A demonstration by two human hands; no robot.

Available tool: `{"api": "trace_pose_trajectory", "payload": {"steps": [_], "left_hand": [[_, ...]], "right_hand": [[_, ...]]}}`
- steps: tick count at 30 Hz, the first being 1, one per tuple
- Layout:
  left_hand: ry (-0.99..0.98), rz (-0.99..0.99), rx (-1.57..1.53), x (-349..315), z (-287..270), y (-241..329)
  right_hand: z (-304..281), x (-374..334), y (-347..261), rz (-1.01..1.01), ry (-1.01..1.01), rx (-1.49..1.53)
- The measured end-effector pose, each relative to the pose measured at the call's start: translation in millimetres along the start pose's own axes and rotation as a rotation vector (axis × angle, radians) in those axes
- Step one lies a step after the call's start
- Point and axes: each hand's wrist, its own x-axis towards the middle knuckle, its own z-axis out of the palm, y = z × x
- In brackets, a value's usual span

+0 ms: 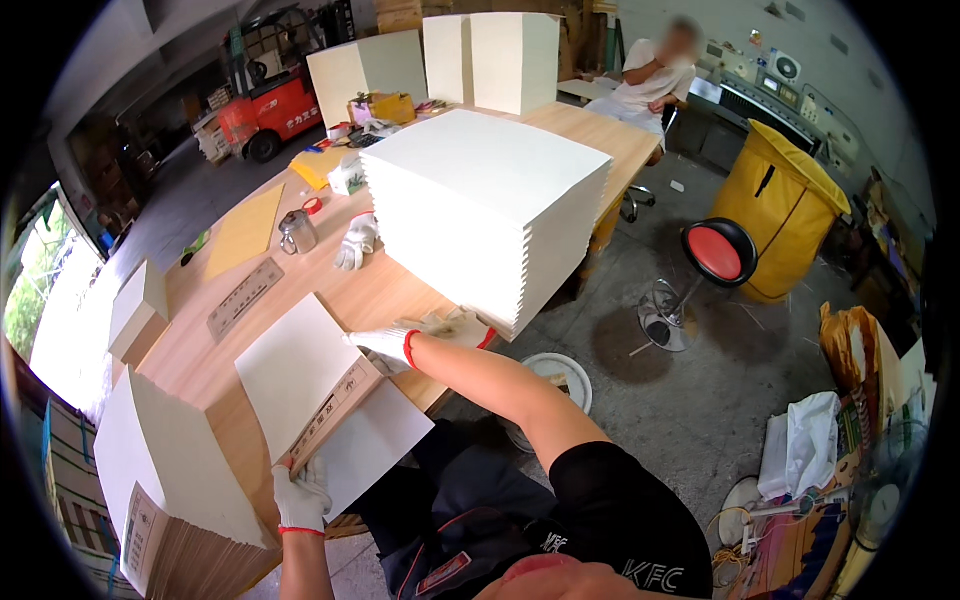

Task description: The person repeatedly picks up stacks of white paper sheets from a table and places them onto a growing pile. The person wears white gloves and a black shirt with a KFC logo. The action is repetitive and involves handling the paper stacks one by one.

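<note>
In front of me a white sheet (300, 370) is partly lifted, and a brown printed strip (335, 412) runs along its edge. My left hand (303, 490), in a white glove with a red cuff, is closed on the strip's near end. At the far end my right hand (383, 348), gloved the same way, is closed on the strip too; its fingertips are partly hidden. Beneath lies another white sheet (380, 440), reaching the table's near edge. To the left stands a stack of white sheets with brown printed edges (185, 470).
A tall stack of white sheets (480, 180) stands on the wooden table (400, 285). Loose gloves (357, 243), a glass jar (298, 232) and a printed strip (246, 298) lie around. Beyond are a seated person (655, 80), a red stool (718, 252) and a red forklift (270, 105).
</note>
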Motion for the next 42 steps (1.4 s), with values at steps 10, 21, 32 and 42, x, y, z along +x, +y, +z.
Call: {"api": "trace_pose_trajectory", "payload": {"steps": [10, 21, 32, 42], "left_hand": [[-0.125, 0.465, 0.405, -52, -39, 13], [0.106, 1.275, 0.620, -231, -27, 183], [0.757, 0.841, 1.477, -208, -151, 318], [0.759, 0.865, 1.402, -179, -186, 320]], "right_hand": [[31, -42, 18, -0.653, 0.061, -0.315], [232, -54, -44, -0.967, -0.376, 0.077], [399, 18, -68, -0.855, -0.005, -1.180], [395, 29, -53, -0.890, 0.071, -1.110]]}}
